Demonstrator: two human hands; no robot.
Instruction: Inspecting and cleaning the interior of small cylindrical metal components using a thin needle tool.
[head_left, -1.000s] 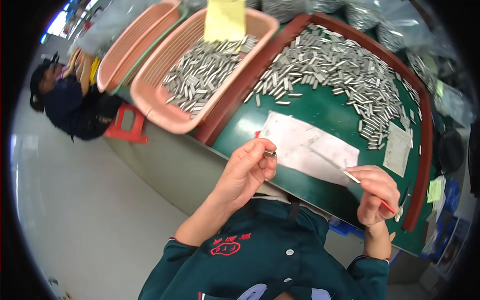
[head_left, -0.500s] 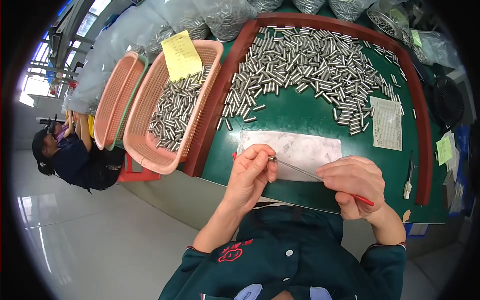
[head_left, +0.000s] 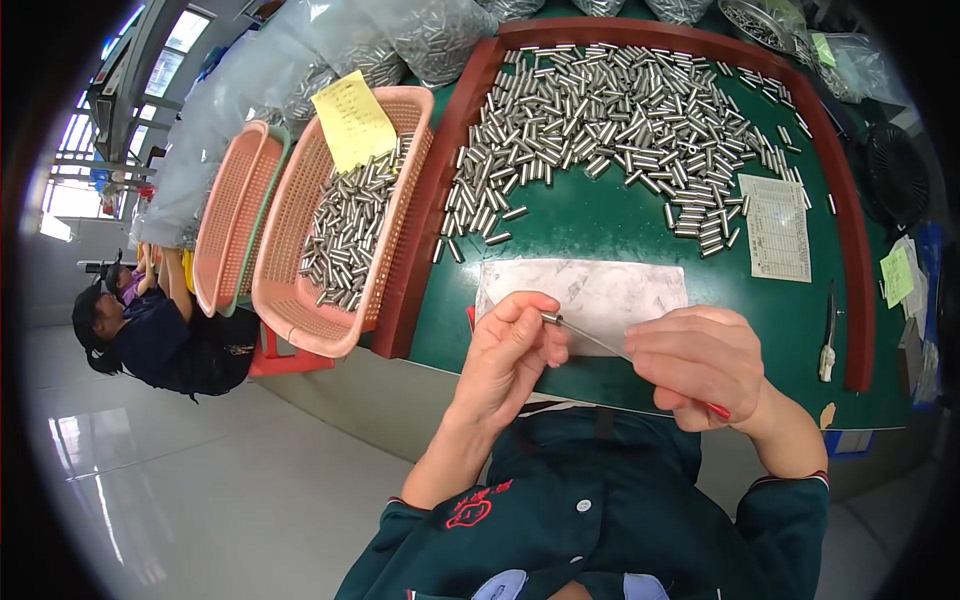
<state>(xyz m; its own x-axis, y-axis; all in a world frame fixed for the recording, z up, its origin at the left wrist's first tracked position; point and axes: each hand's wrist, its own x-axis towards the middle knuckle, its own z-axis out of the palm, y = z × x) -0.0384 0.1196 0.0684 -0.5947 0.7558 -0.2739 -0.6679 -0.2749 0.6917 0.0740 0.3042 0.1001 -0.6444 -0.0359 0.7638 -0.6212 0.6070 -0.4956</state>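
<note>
Between the thumb and fingers of my left hand (head_left: 503, 355) is a small shiny metal cylinder (head_left: 550, 317), mostly covered by the fingertips. My right hand (head_left: 705, 362) grips a thin metal rod tool (head_left: 597, 339) whose red handle (head_left: 718, 411) pokes out below the palm. The rod's tip meets the end of the cylinder; whether it is inside cannot be made out. Both hands are above the near edge of a stained white cloth or sheet (head_left: 630, 285). Beyond it lies a large heap of similar metal cylinders (head_left: 600, 120) on the green tabletop (head_left: 590, 220).
A dark red wooden rail (head_left: 415, 240) frames the heap. Left of it stand pink baskets (head_left: 290, 325), one part-filled with cylinders under a yellow note (head_left: 355, 120). A printed slip (head_left: 777, 230), a slim tool (head_left: 828, 345) and a black fan (head_left: 895, 178) are at right. Another person (head_left: 150, 335) sits far left.
My right hand has come slightly closer to my left, and less of the rod and red handle shows. The whole view has tilted a little. Both grips stay the same.
</note>
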